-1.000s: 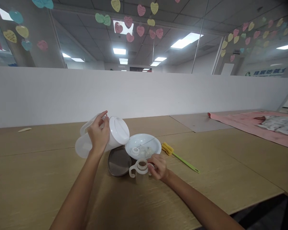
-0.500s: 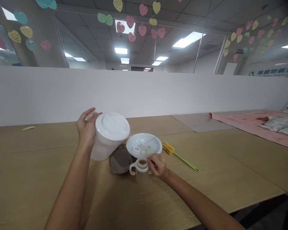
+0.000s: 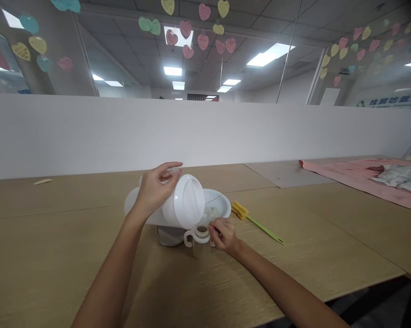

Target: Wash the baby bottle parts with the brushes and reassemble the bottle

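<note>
A white lidded pitcher [image 3: 189, 202] is tipped onto its side, with my left hand [image 3: 157, 187] closed round its handle. Its lid end hangs just above the open mouth of a clear baby bottle [image 3: 201, 248] with two pale handles. The bottle stands upright on the table, and my right hand [image 3: 224, 234] grips its right-hand handle. Behind the bottle is a white bowl [image 3: 222, 198] holding small clear parts, partly covered by the pitcher. Under the pitcher lies a dark grey round tray or lid [image 3: 171, 237], mostly hidden. Whether liquid is flowing cannot be made out.
Right of the bowl lies a bottle brush [image 3: 256, 222] with a yellow sponge head and green handle. A pink cloth [image 3: 335, 174] with a patterned fabric [image 3: 401, 177] covers the far right. A low white wall [image 3: 198, 132] runs behind the wooden table [image 3: 328, 241].
My left hand has carried the pitcher to the right and tilted it from leaning to nearly horizontal, over the bottle. My right hand and the bottle stay almost where they were.
</note>
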`<state>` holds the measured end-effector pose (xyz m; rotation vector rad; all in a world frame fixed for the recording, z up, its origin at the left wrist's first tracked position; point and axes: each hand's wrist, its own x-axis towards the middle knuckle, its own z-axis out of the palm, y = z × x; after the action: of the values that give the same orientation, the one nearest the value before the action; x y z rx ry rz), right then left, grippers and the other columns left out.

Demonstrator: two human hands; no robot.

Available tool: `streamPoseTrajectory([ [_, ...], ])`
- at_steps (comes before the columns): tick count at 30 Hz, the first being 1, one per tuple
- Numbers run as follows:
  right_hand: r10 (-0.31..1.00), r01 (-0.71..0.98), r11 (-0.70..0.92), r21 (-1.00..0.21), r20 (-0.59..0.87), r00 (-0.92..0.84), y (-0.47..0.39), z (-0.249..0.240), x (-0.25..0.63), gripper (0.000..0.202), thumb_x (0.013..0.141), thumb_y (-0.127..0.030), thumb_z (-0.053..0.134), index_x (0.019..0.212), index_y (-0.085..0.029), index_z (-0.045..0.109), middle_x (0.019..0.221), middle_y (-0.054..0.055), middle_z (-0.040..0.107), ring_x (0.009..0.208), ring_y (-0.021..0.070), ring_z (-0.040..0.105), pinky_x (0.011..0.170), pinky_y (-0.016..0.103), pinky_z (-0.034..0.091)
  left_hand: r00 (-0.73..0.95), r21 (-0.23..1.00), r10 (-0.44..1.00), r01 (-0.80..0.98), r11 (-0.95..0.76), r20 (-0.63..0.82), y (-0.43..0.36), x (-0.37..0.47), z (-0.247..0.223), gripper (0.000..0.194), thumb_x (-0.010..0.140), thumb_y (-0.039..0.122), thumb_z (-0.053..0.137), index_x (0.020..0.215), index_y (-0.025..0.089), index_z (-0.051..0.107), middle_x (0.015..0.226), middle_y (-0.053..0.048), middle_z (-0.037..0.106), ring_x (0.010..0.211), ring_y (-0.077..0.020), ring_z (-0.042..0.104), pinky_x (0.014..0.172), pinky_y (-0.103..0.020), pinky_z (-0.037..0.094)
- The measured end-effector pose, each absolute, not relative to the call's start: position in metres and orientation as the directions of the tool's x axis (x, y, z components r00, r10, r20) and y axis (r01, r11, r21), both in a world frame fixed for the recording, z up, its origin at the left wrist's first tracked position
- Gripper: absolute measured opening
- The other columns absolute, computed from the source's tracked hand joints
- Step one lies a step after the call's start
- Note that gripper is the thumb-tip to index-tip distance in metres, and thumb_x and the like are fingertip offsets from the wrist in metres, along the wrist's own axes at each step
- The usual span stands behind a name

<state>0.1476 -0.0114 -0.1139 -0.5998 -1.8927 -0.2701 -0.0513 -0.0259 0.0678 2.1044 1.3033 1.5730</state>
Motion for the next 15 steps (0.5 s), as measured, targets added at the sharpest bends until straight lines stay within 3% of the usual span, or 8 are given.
streamPoseTrajectory([
  [9, 0.247, 0.494, 0.867, -0.073, 0.922, -0.297, -0.015, -0.110, 0.146, 0.013, 0.084, -0.015, 0.043, 0.075, -0.019, 0.051, 0.051, -0.002, 0.047, 0.047, 0.0111, 0.042, 0.049, 0.024, 0.031, 0.059, 0.566, 0.709, 0.557, -0.608, 0.703, -0.032, -0.054, 0.070, 0.031, 0.076, 0.038, 0.058, 0.100, 0.022, 0.068, 0.074, -0.001, 0.070, 0.072, -0.0171, 0.065, 0.072, -0.027, 0.050],
  [12, 0.242, 0.499, 0.864, -0.064, 0.922, -0.301, -0.016, -0.109, 0.146, 0.013, 0.083, -0.014, 0.043, 0.075, -0.019, 0.051, 0.052, -0.002, 0.047, 0.048, 0.0112, 0.042, 0.049, 0.024, 0.032, -0.001, 0.628, 0.715, 0.478, -0.614, 0.699, -0.024, -0.062, 0.070, 0.034, 0.075, 0.038, 0.060, 0.102, 0.020, 0.067, 0.071, -0.001, 0.070, 0.071, -0.0167, 0.065, 0.072, -0.027, 0.050],
  [15, 0.239, 0.506, 0.861, -0.052, 0.920, -0.311, -0.016, -0.110, 0.146, 0.012, 0.083, -0.014, 0.044, 0.075, -0.019, 0.050, 0.053, -0.002, 0.048, 0.048, 0.0112, 0.042, 0.049, 0.025, 0.031, -0.171, 0.735, 0.728, 0.334, -0.590, 0.663, -0.009, -0.081, 0.069, 0.039, 0.072, 0.038, 0.064, 0.105, 0.018, 0.065, 0.071, -0.003, 0.070, 0.071, -0.0176, 0.064, 0.070, -0.027, 0.051],
])
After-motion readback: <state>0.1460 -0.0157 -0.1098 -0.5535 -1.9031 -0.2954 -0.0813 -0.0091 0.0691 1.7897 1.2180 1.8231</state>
